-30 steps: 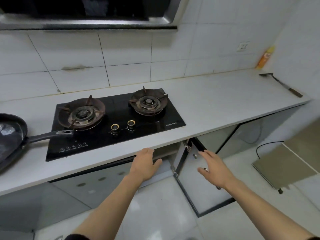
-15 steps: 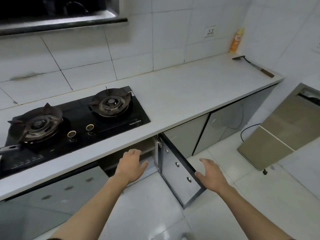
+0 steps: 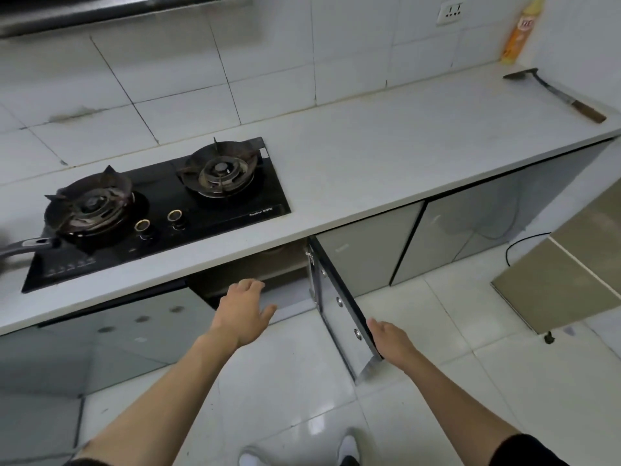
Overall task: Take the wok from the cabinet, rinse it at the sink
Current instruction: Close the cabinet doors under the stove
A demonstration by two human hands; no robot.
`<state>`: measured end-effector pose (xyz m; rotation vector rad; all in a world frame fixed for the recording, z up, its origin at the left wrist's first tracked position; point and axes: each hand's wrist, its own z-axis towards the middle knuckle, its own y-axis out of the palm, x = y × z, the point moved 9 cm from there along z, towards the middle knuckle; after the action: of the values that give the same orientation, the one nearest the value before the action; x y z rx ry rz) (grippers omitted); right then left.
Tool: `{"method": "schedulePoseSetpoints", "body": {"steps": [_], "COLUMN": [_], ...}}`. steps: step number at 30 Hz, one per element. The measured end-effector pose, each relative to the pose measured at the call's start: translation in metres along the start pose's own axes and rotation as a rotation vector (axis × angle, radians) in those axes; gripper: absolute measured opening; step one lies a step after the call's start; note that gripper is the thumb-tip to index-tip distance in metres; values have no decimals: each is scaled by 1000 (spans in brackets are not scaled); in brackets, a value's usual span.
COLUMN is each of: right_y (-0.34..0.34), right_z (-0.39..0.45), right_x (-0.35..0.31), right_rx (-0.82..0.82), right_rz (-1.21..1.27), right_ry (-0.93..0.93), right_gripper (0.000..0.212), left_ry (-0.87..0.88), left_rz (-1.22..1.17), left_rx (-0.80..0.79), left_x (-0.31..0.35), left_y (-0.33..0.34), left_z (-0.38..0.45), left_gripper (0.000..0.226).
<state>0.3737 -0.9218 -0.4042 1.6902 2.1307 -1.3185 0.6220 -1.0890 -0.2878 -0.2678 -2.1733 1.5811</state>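
Note:
Under the white counter (image 3: 369, 163) a cabinet (image 3: 248, 274) stands open, its inside dark. A dim rounded shape (image 3: 277, 250) shows on its upper shelf; I cannot tell whether it is the wok. The cabinet door (image 3: 332, 322) swings out towards me. In front of the opening my left hand (image 3: 243, 311) is held open, fingers spread, holding nothing. My right hand (image 3: 391, 339) lies flat against the door's outer free edge, fingers not wrapped round it. No sink is in view.
A black two-burner gas hob (image 3: 161, 213) is set in the counter. A black pan handle (image 3: 28, 245) pokes in from the left. A spatula (image 3: 557, 94) and an orange bottle (image 3: 519, 31) sit at the far right. Closed grey doors (image 3: 369, 250) flank the opening.
The view has shifted and come closer. The door has swung wider open, and my right hand now touches its edge. My left hand stays in front of the opening.

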Motion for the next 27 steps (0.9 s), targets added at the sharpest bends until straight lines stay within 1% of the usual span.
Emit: {"method": "schedulePoseSetpoints", "body": {"steps": [3, 5, 9, 13, 19, 24, 27], "right_y": [4, 10, 29, 50, 85, 135, 166], "right_z": [7, 10, 13, 11, 4, -7, -14], "right_x": [2, 1, 1, -4, -22, -48, -70], "right_rx": [-33, -55, -124, -136, -143, -152, -159], "right_rz": [29, 52, 192, 225, 336, 445, 555], "right_ry": [47, 60, 135, 199, 266, 319, 355], "right_gripper": [65, 67, 73, 78, 78, 74, 71], "left_ry": [-36, -63, -110, -132, -153, -158, -170], "left_rz": [-13, -17, -35, -63, -99, -130, -153], "left_rx": [3, -6, -18, -21, -48, -74, -73], "left_x": [-8, -16, -38, -59, -104, -152, -188], "left_y": [2, 6, 13, 14, 18, 18, 15], "left_z": [-6, -12, -19, -22, -27, -34, -38], "left_gripper": [60, 60, 60, 58, 59, 55, 56]}}
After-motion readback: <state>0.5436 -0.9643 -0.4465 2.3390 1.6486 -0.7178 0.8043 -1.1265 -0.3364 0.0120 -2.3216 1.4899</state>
